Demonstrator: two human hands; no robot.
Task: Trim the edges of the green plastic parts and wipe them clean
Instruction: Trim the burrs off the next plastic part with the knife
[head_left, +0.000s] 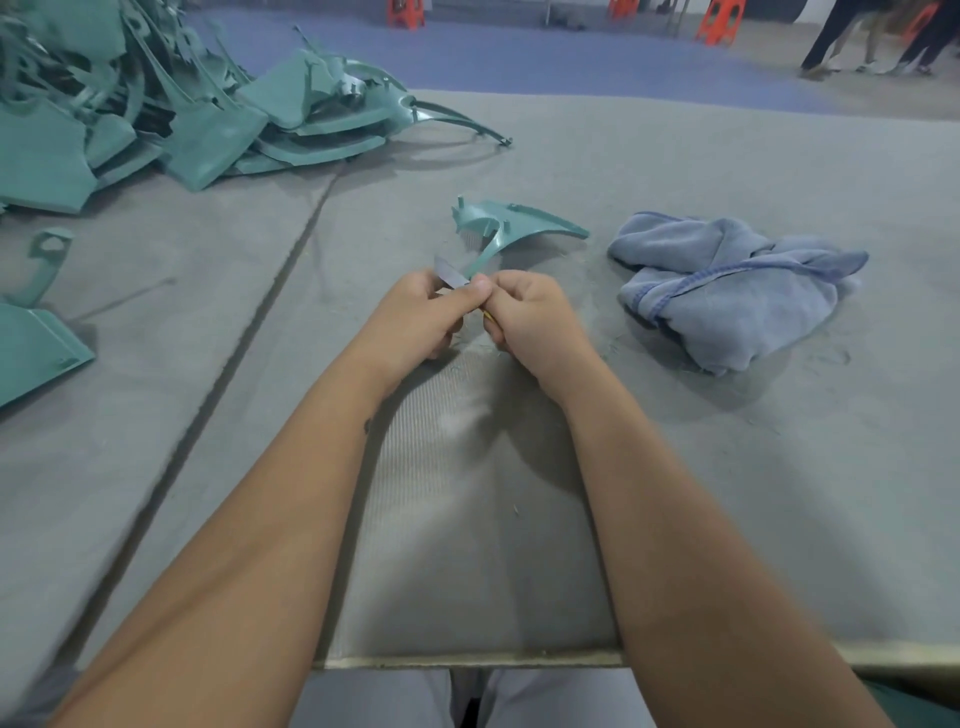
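Two hands meet mid-tabletop (675, 467): left hand (415, 322) pinching a grey blade (451, 275), right hand (530, 317) gripping one green plastic part (511, 223). One heap of green parts (156, 104) fills the far-left corner; one blue cloth (727, 286) lies right.

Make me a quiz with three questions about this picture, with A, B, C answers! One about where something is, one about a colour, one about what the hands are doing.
1. Where is the big pile of green parts?
A. far left
B. far right
C. on the lap

2. What colour is the cloth?
A. red
B. blue
C. yellow

3. What does the left hand do?
A. lies flat
B. waves
C. holds a small blade

Answers: 1 A, the heap fills the far left corner. 2 B, the crumpled cloth is pale blue. 3 C, its fingers curl round the blade beside the green part.
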